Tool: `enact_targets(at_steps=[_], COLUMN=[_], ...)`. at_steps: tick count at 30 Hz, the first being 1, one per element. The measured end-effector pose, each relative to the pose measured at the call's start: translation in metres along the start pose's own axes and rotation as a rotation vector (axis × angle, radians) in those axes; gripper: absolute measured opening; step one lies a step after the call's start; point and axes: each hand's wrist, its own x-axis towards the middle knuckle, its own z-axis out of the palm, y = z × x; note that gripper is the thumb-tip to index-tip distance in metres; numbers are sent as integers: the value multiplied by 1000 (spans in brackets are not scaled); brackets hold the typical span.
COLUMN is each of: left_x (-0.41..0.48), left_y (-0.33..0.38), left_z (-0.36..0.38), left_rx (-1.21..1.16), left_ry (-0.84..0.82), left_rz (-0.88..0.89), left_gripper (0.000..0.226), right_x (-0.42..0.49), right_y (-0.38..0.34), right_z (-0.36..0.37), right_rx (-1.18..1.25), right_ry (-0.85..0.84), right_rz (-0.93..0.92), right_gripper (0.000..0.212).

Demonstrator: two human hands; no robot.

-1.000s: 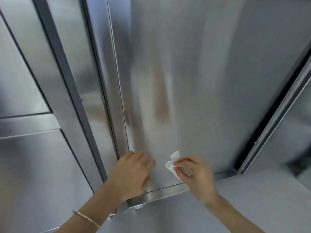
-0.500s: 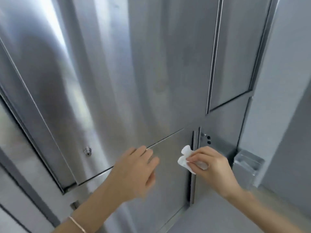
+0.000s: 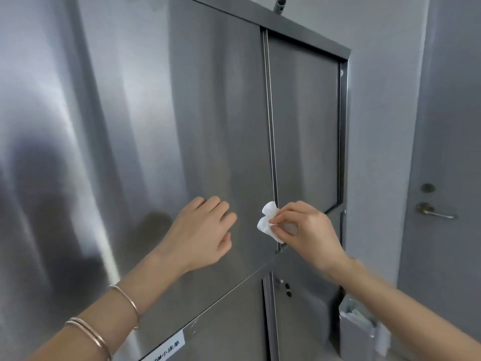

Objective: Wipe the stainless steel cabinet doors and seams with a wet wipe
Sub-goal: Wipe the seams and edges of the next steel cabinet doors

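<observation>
Biggest: tall brushed stainless steel cabinet door (image 3: 208, 113), w/ a narrower steel door (image 3: 304, 126) to its right; thin vertical seam (image 3: 270, 126) runs btwn them. Then left hand (image 3: 200, 230) against the big door, fingers loosely bent, holding nothing. Then right hand (image 3: 309, 230), fingers pinching the crumpled white wet wipe (image 3: 268, 221), pressed at the seam's lower end. Step, prob.: seam wiping. Next: firm pressure, run wipe up the groove w/o drifting off.

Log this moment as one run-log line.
step: seam wiping | right hand: pinches crumpled white wet wipe against vertical seam | left hand: rests on brushed stainless steel cabinet door
</observation>
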Motion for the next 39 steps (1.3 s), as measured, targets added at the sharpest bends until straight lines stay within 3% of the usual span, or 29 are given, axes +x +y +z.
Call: enact_targets(at_steps=[9, 14, 18, 26, 35, 39], left_x=[127, 189, 230, 286, 354, 374], left_y=[12, 3, -13, -71, -151, -174], left_z=[3, 14, 25, 57, 52, 52], left_rx=[125, 225, 296, 408, 546, 666], left_ry=[75, 50, 45, 0, 107, 107], left_rz=[-161, -201, -183, -218, -282, -265], left_gripper=[39, 41, 30, 52, 68, 73], right_x=[92, 141, 180, 261, 377, 432], right_y=[107, 161, 190, 227, 236, 233], right_z=[-38, -37, -25, 9, 44, 52], right_rx=[-49, -4, 32, 113, 81, 199], right_ry=[-20, -47, 35, 240, 444, 477], right_rz=[-212, -216, -264, -379, -444, -453], right_gripper=[8, 5, 8, 5, 3, 4])
